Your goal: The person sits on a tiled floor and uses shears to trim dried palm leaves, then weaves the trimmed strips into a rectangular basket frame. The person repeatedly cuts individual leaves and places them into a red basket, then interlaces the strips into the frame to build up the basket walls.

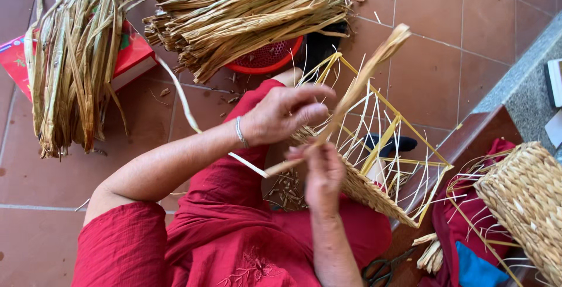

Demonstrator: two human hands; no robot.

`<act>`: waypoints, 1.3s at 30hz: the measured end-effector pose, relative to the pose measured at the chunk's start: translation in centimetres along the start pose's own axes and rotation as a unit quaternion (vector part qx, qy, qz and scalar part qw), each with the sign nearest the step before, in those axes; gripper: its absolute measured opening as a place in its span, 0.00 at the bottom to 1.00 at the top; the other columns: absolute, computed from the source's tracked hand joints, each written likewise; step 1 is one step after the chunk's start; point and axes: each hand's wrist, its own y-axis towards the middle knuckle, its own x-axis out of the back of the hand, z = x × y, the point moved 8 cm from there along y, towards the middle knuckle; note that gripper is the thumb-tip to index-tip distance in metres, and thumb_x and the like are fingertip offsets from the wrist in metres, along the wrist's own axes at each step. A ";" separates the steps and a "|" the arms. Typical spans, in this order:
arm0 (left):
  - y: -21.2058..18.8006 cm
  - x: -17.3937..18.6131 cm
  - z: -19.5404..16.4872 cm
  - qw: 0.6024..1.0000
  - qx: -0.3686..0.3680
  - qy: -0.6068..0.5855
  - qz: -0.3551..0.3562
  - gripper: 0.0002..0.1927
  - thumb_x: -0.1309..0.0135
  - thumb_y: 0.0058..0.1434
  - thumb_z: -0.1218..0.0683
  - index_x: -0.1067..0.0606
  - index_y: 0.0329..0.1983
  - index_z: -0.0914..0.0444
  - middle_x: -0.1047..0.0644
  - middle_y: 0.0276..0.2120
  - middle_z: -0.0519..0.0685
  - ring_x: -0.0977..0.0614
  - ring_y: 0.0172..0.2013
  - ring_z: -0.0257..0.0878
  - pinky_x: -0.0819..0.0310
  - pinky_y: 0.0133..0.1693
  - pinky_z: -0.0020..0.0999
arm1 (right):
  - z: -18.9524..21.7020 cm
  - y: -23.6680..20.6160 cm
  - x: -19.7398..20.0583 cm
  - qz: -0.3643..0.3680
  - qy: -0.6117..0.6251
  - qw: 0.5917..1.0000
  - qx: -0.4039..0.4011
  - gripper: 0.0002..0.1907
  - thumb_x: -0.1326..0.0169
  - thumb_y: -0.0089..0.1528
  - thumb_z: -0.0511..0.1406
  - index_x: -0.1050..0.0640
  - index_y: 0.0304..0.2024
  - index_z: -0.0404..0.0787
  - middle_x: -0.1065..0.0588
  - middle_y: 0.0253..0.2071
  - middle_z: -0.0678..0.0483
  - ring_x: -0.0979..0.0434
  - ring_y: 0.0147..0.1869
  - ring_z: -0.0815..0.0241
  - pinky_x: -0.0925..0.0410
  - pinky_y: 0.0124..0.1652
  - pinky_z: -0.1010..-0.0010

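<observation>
My left hand, with a thin bracelet on the wrist, pinches a flat dried straw strand that rises up to the right. My right hand grips the same strand lower down, near its base. Just right of both hands a half-woven basket on a yellow wire frame rests on my lap in red clothing. Its lower part is woven; thin pale stakes stand bare above.
A bundle of dried straw lies on a red plastic basket at the top. Another bundle lies on a red box at left. A finished woven basket sits at right, scissors below on the tiled floor.
</observation>
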 end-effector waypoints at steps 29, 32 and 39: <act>-2.9 -5.7 19.6 0.808 0.364 -0.452 0.101 0.24 0.43 0.66 0.58 0.30 0.65 0.65 0.24 0.27 0.41 0.31 0.19 0.24 0.43 0.19 0.19 | -3.0 8.3 0.4 0.052 -0.295 0.921 -0.247 0.22 0.46 0.64 0.36 0.24 0.60 0.37 0.26 0.20 0.58 0.30 0.19 0.72 0.35 0.19 0.76; -2.8 -5.2 19.6 0.823 0.378 -0.419 0.060 0.26 0.41 0.61 0.60 0.28 0.63 0.66 0.22 0.28 0.44 0.32 0.17 0.24 0.42 0.18 0.20 | -1.4 8.1 -0.3 0.054 -0.291 0.943 -0.150 0.20 0.43 0.64 0.33 0.23 0.59 0.33 0.28 0.19 0.54 0.34 0.20 0.71 0.40 0.21 0.77; -2.8 -4.4 19.5 0.880 0.403 -0.253 0.015 0.21 0.40 0.57 0.61 0.21 0.55 0.70 0.20 0.25 0.47 0.27 0.14 0.28 0.34 0.16 0.23 | -0.7 5.1 0.7 -0.010 -0.269 0.955 -0.125 0.22 0.44 0.61 0.30 0.30 0.57 0.32 0.20 0.31 0.53 0.18 0.26 0.70 0.25 0.24 0.78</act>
